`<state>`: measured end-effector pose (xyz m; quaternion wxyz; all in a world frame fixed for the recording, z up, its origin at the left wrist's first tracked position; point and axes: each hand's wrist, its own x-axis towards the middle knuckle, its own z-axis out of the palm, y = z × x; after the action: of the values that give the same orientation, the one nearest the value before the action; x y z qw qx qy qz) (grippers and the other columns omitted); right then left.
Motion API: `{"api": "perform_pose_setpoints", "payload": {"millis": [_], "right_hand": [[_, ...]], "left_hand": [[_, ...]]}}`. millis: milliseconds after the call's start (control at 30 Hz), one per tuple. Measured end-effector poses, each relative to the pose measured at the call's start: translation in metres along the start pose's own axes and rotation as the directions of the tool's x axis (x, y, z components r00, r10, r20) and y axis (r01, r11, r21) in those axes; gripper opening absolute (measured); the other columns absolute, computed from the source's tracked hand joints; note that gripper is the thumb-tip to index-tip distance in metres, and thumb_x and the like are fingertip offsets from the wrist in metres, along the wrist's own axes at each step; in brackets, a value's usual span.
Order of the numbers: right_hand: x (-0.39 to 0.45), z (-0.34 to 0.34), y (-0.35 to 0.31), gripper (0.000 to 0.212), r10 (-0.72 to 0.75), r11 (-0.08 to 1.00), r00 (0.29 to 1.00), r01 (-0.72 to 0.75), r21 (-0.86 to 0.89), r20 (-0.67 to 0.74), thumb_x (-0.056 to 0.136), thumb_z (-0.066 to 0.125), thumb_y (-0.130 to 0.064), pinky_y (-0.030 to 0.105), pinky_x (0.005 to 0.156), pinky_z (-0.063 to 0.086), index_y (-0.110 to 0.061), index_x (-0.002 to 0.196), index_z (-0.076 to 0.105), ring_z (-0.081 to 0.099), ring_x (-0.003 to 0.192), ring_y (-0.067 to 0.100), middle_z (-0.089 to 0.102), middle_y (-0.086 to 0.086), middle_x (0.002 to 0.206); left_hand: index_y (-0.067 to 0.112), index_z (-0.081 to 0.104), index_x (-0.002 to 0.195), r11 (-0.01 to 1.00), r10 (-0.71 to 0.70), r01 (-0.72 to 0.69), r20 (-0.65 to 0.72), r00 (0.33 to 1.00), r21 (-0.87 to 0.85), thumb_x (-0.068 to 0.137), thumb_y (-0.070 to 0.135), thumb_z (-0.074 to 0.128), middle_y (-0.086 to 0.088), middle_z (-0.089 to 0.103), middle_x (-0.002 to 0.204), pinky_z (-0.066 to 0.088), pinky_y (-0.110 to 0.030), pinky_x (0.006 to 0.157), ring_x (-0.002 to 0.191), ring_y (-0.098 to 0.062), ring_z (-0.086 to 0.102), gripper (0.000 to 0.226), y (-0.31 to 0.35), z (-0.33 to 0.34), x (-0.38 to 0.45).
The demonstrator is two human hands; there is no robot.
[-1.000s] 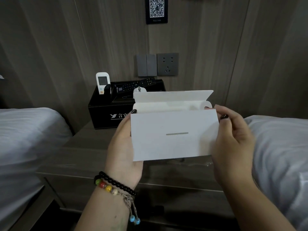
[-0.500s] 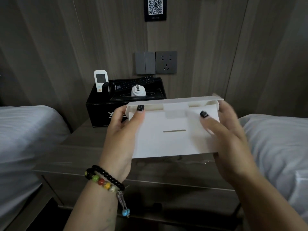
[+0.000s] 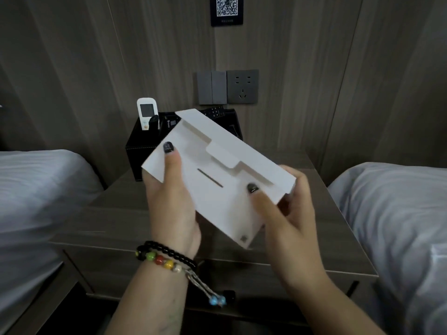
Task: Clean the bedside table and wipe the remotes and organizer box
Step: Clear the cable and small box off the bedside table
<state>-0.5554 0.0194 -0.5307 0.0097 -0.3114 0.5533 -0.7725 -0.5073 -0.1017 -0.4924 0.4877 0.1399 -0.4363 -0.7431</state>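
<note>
white box (image 3: 217, 175) now tilted, flap closed

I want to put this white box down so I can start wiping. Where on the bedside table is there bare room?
The table top shows bare wood right of the black organizer, up to the right bed, and along the front edge below both hands. The back left corner is crowded: the organizer stands there with the remotes. The left hand and right hand hold the box over the middle.
</note>
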Motion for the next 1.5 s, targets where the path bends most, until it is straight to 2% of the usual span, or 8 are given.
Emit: {"api": "perform_pose_setpoints", "payload": {"millis": [67, 233, 433, 667, 833, 1033, 1233, 1500], "right_hand": [[0.001, -0.005, -0.007, 0.048, -0.088, 0.993, 0.988, 0.097, -0.064, 0.13, 0.077, 0.067, -0.033, 0.036, 0.083, 0.054, -0.023, 0.122, 0.057, 0.063, 0.107, 0.014, 0.064, -0.004, 0.115], [0.012, -0.019, -0.025, 0.05, -0.061, 0.995, 0.944, 0.081, -0.05, 0.326, 0.083, 0.063, -0.038, 0.018, 0.085, 0.05, -0.023, 0.131, 0.058, 0.06, 0.116, 0.007, 0.064, -0.014, 0.126], [0.008, -0.011, -0.012, 0.053, 0.001, 0.998, 0.952, 0.02, -0.067, 0.306, 0.085, 0.067, -0.032, 0.012, 0.101, 0.042, -0.033, 0.136, 0.053, 0.051, 0.125, -0.008, 0.056, -0.028, 0.133], [0.013, -0.017, -0.02, 0.046, 0.079, 0.995, 0.945, -0.055, -0.083, 0.318, 0.09, 0.063, -0.008, 0.022, 0.087, 0.055, -0.028, 0.131, 0.058, 0.066, 0.108, 0.006, 0.07, -0.014, 0.117], [0.009, -0.016, -0.016, 0.039, 0.069, 0.992, 0.967, -0.042, -0.117, 0.243, 0.087, 0.068, -0.016, 0.02, 0.07, 0.056, -0.028, 0.124, 0.063, 0.071, 0.094, 0.007, 0.073, -0.013, 0.106], [0.006, -0.014, -0.014, 0.035, -0.006, 0.979, 0.972, 0.053, -0.197, 0.233, 0.089, 0.068, -0.014, 0.019, 0.068, 0.054, -0.037, 0.115, 0.064, 0.071, 0.09, 0.003, 0.073, -0.02, 0.1], [0.003, -0.009, -0.011, 0.031, -0.04, 0.964, 0.972, 0.099, -0.248, 0.231, 0.09, 0.064, -0.027, 0.039, 0.075, 0.06, -0.04, 0.118, 0.063, 0.07, 0.094, 0.013, 0.072, -0.013, 0.104], [0.0, -0.006, -0.005, 0.039, -0.075, 0.936, 0.975, 0.141, -0.322, 0.208, 0.085, 0.064, -0.039, 0.042, 0.076, 0.057, -0.043, 0.124, 0.061, 0.065, 0.09, 0.015, 0.067, -0.004, 0.098]], "left_hand": [[0.026, 0.051, 0.133, 0.998, 0.02, -0.02, -0.008, 1.0, 0.06, 0.098, 0.036, 0.05, 0.005, 0.07, 0.115, 0.059, -0.036, 0.077, 0.101, -0.014, 0.069, 0.036, 0.006, -0.008, 0.009], [0.029, 0.052, 0.124, 0.971, 0.062, -0.074, 0.059, 0.996, 0.228, 0.095, 0.038, 0.054, 0.01, 0.07, 0.114, 0.053, -0.043, 0.092, 0.105, -0.012, 0.067, 0.031, 0.012, -0.012, 0.008], [0.034, 0.048, 0.131, 0.979, 0.045, -0.06, 0.083, 0.996, 0.193, 0.097, 0.035, 0.051, 0.013, 0.065, 0.122, 0.048, -0.044, 0.099, 0.113, -0.009, 0.062, 0.034, 0.002, -0.006, -0.006], [0.032, 0.051, 0.13, 0.972, 0.024, -0.067, 0.187, 0.982, 0.227, 0.096, 0.03, 0.054, 0.014, 0.069, 0.116, 0.054, -0.043, 0.092, 0.106, -0.009, 0.066, 0.034, 0.003, 0.003, -0.016], [0.031, 0.053, 0.127, 0.951, 0.048, -0.113, 0.225, 0.973, 0.287, 0.095, 0.028, 0.055, 0.016, 0.07, 0.112, 0.055, -0.04, 0.091, 0.102, -0.005, 0.067, 0.032, 0.003, 0.005, -0.018], [0.027, 0.05, 0.13, 0.932, 0.104, -0.185, 0.258, 0.96, 0.311, 0.095, 0.027, 0.055, 0.015, 0.068, 0.116, 0.052, -0.038, 0.096, 0.107, -0.003, 0.064, 0.036, 0.001, 0.007, -0.019], [0.025, 0.048, 0.132, 0.913, 0.149, -0.252, 0.312, 0.938, 0.32, 0.096, 0.024, 0.053, 0.017, 0.066, 0.118, 0.05, -0.021, 0.091, 0.109, 0.003, 0.061, 0.036, 0.001, 0.004, -0.016], [0.025, 0.043, 0.136, 0.914, 0.161, -0.267, 0.331, 0.93, 0.306, 0.092, 0.028, 0.055, 0.01, 0.062, 0.128, 0.046, -0.04, 0.103, 0.118, -0.007, 0.058, 0.046, -0.001, 0.001, -0.013]]}}
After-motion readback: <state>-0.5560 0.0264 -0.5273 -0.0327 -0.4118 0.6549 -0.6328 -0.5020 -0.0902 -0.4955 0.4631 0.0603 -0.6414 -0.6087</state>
